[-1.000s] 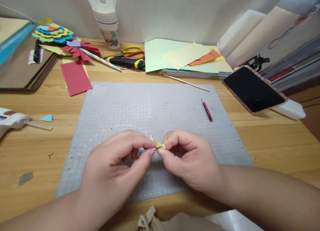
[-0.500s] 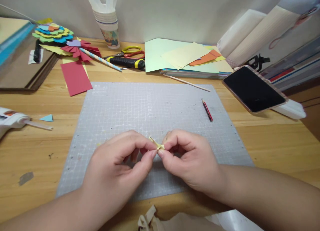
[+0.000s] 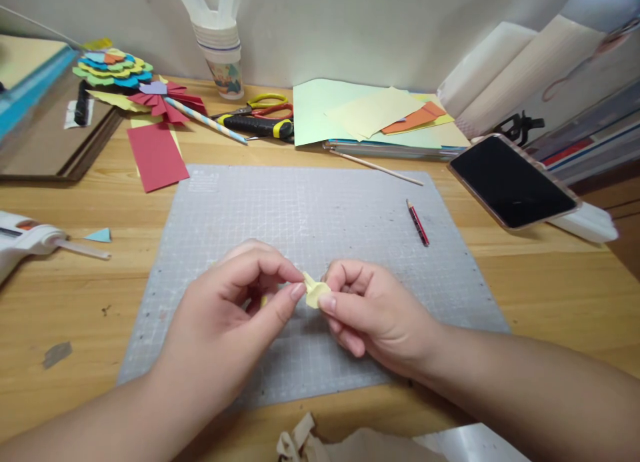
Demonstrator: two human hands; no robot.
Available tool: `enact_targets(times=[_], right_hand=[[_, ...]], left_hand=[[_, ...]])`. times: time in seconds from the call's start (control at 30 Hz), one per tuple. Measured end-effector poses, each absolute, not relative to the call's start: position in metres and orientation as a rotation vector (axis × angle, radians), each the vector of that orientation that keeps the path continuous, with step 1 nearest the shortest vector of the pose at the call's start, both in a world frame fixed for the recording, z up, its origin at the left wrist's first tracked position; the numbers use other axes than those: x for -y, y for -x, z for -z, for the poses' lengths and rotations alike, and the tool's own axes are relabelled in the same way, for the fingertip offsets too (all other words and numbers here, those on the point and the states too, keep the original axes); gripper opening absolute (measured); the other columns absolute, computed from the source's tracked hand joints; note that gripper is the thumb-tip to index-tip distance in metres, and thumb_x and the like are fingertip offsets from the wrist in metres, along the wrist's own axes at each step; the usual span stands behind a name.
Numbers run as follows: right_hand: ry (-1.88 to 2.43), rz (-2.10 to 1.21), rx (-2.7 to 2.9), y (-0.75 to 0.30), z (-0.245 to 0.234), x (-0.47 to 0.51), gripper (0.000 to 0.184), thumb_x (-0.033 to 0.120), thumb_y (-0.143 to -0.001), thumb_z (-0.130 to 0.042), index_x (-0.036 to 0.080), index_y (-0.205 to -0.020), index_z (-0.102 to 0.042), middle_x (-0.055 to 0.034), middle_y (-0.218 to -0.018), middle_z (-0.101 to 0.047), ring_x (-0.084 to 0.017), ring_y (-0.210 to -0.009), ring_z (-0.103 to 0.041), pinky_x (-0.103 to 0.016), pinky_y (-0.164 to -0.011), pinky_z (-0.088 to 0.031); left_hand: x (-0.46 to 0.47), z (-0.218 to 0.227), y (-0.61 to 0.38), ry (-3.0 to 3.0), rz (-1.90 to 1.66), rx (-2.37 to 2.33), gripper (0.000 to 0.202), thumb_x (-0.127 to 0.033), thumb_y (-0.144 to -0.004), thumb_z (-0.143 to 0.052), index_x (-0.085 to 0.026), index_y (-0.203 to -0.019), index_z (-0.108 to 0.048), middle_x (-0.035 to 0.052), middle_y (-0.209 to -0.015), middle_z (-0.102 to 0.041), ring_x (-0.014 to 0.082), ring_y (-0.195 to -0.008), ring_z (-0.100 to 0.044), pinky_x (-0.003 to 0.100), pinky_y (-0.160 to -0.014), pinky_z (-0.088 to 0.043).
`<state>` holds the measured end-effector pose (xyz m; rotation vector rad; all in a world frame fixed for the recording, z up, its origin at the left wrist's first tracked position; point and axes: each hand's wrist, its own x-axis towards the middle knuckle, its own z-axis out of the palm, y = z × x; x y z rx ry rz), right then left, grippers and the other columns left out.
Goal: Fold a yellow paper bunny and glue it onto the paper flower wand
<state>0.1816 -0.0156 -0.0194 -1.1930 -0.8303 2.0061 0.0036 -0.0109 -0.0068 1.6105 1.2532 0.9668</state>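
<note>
A small piece of pale yellow paper (image 3: pixel 316 294), creased and curled, is held between my two hands above the grey cutting mat (image 3: pixel 280 209). My right hand (image 3: pixel 375 309) pinches its right edge between thumb and index finger. At its upper left, a narrow folded part lies against the thumb and index fingertips of my left hand (image 3: pixel 240 302), which are closed on it. Behind the left fingers a bit of yellow shows, mostly hidden. A short red-and-black pencil (image 3: pixel 417 223) rests on the mat's right side.
A thin wooden stick (image 3: pixel 377 167) crosses the mat's far edge. Left lie red paper (image 3: pixel 157 157), a glue gun (image 3: pixel 30 239) and a blue scrap (image 3: pixel 99 235). Behind are scissors (image 3: pixel 255 109), a cutter (image 3: pixel 257 126), paper cups (image 3: pixel 220 55) and stacked paper (image 3: pixel 313 115). A phone (image 3: pixel 515 182) leans at right.
The yellow paper has turned so that a broader flat face shows. My left fingertips have shifted slightly left and up, away from the right thumb; the right fingers have spread lower.
</note>
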Motion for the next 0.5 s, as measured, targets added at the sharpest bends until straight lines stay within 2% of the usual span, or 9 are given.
enact_targets(times=[0.27,0.5], right_hand=[[1.297,-1.897,0.959,-0.1800,0.0113,0.0168,0.032,0.028,-0.065,-0.082,0.019,-0.065,-0.052,0.0089,-0.047,-0.051,-0.004,-0.037,-0.043,-0.015,-0.036,-0.035],[1.325,-1.751,1.076,-0.1794,0.0123,0.0204,0.026,0.025,-0.068,-0.077,0.020,-0.064,-0.052,0.0074,-0.052,-0.050,-0.005,-0.040,-0.043,-0.018,-0.037,-0.033]], left_hand=[[0.0120,0.0055,-0.0061,-1.727,-0.916,-1.254,0.008,-0.022,-0.081,-0.065,-0.026,-0.075,-0.069,-0.0017,-0.070,-0.061,0.0134,-0.063,-0.057,0.026,-0.050,-0.042],[0.0129,0.0063,-0.0062,-1.759,-0.930,-1.272,0.009,-0.021,-0.080,-0.065,-0.026,-0.074,-0.068,-0.0026,-0.068,-0.061,0.0121,-0.060,-0.056,0.025,-0.049,-0.041]])
